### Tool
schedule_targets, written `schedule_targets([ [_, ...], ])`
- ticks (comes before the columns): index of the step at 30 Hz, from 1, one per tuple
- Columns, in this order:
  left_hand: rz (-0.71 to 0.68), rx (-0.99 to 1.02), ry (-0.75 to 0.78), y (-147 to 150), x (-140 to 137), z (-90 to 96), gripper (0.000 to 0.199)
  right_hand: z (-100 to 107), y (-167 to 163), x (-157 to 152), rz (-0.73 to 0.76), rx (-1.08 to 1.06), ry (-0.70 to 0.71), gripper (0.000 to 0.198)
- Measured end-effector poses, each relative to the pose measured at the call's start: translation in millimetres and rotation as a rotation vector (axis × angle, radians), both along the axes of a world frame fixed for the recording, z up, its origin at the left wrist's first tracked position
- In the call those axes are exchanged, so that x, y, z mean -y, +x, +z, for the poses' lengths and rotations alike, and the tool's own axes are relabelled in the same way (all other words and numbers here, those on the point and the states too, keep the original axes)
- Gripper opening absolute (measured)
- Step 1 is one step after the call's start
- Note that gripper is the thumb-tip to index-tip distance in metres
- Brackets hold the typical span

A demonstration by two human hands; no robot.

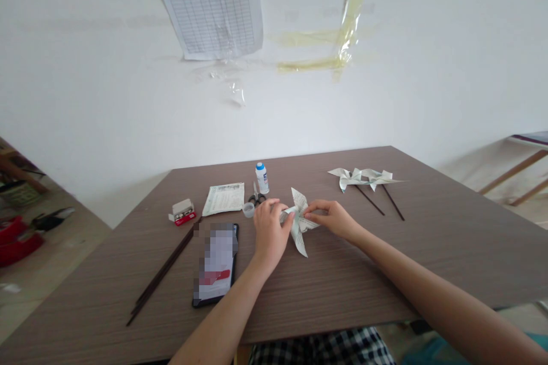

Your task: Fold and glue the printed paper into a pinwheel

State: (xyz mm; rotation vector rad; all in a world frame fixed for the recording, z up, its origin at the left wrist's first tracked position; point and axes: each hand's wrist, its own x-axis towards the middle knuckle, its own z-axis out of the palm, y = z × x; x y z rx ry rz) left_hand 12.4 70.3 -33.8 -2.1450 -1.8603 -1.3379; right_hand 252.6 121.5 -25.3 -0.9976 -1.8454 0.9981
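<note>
Between my two hands is a pinwheel (298,242) folded from printed paper, its blades spread out over the table. My left hand (270,231) grips its left side, thumb pressed on the paper near the middle. With thumb and fingertips pinched together, my right hand (331,218) holds the right side close to the centre. Whether a small pin sits at the centre cannot be made out. Just beyond my left hand are a small clear cup (248,209) and scissors with dark handles (257,199), partly covered by the hand.
A blue-capped white bottle (262,178) stands behind the scissors. Printed paper sheets (223,199), a small red-and-white box (183,213), dark sticks (165,268) and a phone (216,265) lie leftward. Two finished-looking pinwheels on sticks (363,178) lie back right. A wall borders the table (342,291).
</note>
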Motion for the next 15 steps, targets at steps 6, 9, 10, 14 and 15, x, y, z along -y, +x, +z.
schedule_targets([
  [6, 0.001, -0.040, -0.109, -1.2, -4.3, 1.1, 0.010, 1.2, -0.1, 1.6, -0.003, -0.014, 0.052, 0.035],
  [9, -0.028, -0.034, -0.151, -4.1, -7.7, 2.5, 0.008, 3.9, -0.8, 3.8, 0.023, -0.014, 0.064, 0.032],
  [10, -0.038, -0.028, -0.165, -5.2, -8.6, 3.3, 0.008, 4.7, -1.0, 4.4, 0.031, -0.013, 0.064, 0.030],
  [14, -0.071, 0.000, -0.200, -8.6, -9.8, 7.1, 0.012, 6.2, -1.5, 6.4, 0.054, 0.000, 0.055, 0.023],
  [15, -0.074, 0.006, -0.201, -9.0, -9.6, 7.9, 0.012, 6.2, -1.6, 6.8, 0.054, 0.008, 0.063, 0.023],
])
